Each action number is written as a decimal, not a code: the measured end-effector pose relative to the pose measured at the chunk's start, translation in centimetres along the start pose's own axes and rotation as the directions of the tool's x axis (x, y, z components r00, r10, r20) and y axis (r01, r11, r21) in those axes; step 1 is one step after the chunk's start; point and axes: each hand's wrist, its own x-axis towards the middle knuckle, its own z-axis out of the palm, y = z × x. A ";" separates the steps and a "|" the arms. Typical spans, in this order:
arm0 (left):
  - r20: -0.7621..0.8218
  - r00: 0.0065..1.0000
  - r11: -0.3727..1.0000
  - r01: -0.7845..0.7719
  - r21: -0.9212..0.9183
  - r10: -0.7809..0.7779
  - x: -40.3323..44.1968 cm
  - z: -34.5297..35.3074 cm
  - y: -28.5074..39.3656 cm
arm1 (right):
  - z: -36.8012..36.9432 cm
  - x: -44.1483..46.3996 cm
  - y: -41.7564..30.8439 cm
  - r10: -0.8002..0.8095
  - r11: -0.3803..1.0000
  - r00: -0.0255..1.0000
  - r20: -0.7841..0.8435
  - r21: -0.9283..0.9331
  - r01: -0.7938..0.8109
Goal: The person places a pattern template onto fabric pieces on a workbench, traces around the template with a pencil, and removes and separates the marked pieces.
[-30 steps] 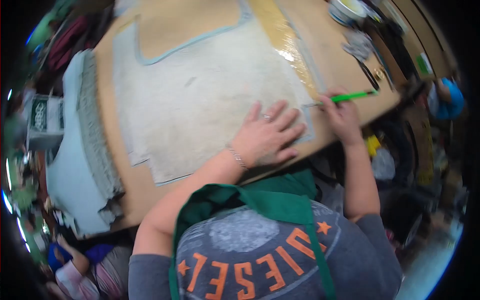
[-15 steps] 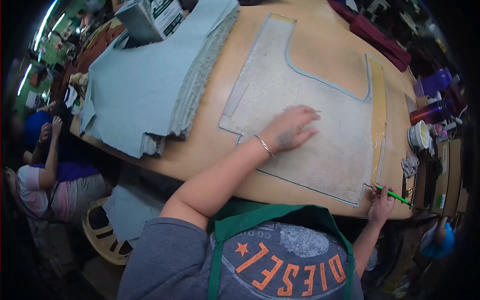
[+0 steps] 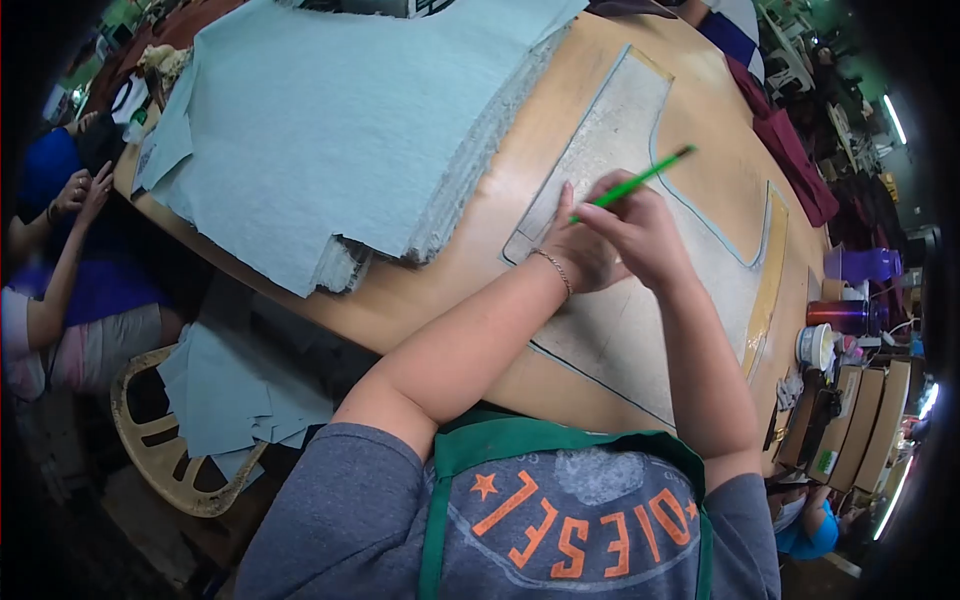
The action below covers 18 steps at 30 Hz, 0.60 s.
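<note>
A large greyish-white pattern piece (image 3: 690,290) with a deep curved cutout lies flat on the table. Blue edging runs round it, and yellow tape strips (image 3: 765,300) cover its right side. My left hand (image 3: 582,255), with a bracelet at the wrist, rests on the piece with fingers spread; some of them are hidden behind my other hand. Just above it, my right hand (image 3: 640,228) is closed round a slim green pen (image 3: 635,184), held slanting with its dark end pointing up and right.
A thick stack of light blue sheets (image 3: 340,120) covers the left of the table (image 3: 470,320). More blue sheets (image 3: 225,370) lie on a plastic chair (image 3: 150,430). Along the right stand a tumbler (image 3: 840,317), a tub (image 3: 815,347) and cardboard boxes (image 3: 855,425). Other people sit nearby.
My right hand has carried the green pen from the piece's lower right corner up and left, over my left hand. My left hand has shifted slightly; the view has turned.
</note>
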 end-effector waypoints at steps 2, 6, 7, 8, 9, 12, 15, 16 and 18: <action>-0.032 0.999 1.000 -0.008 -0.019 0.008 0.2 0.7 -0.4 | 1.9 2.6 0.5 0.108 0.991 0.987 0.122 -0.087 -0.097; -0.038 0.999 0.999 -0.018 0.038 0.020 0.2 1.3 -0.8 | 3.8 4.0 0.3 0.182 0.960 0.964 0.196 -0.249 -0.130; -0.041 0.999 0.998 -0.019 0.056 0.021 0.1 1.4 -0.8 | 4.0 4.1 0.4 0.185 0.959 0.962 0.201 -0.250 -0.132; -0.041 0.999 0.997 -0.019 0.073 0.022 0.0 1.5 -0.8 | 4.2 4.1 0.4 0.186 0.959 0.961 0.206 -0.249 -0.133; -0.042 0.999 0.996 -0.021 0.092 0.025 0.0 1.5 -0.8 | 4.3 4.1 0.3 0.185 0.955 0.959 0.215 -0.271 -0.124; -0.025 0.999 0.991 -0.024 0.129 0.027 0.0 1.3 -0.6 | 4.3 4.0 0.1 0.186 0.944 0.956 0.228 -0.310 -0.110; 0.066 0.998 0.999 -0.002 0.051 -0.002 0.2 0.7 -0.4 | 3.8 4.5 0.0 0.210 0.939 0.956 0.207 -0.316 -0.138; 0.102 0.994 1.000 0.030 0.008 -0.030 0.5 0.6 -0.3 | 3.6 4.9 -0.2 0.224 0.933 0.956 0.191 -0.326 -0.153; 0.210 0.975 0.996 0.082 -0.027 -0.075 0.8 -0.4 0.1 | 2.9 5.8 0.2 0.247 0.931 0.955 0.165 -0.315 -0.187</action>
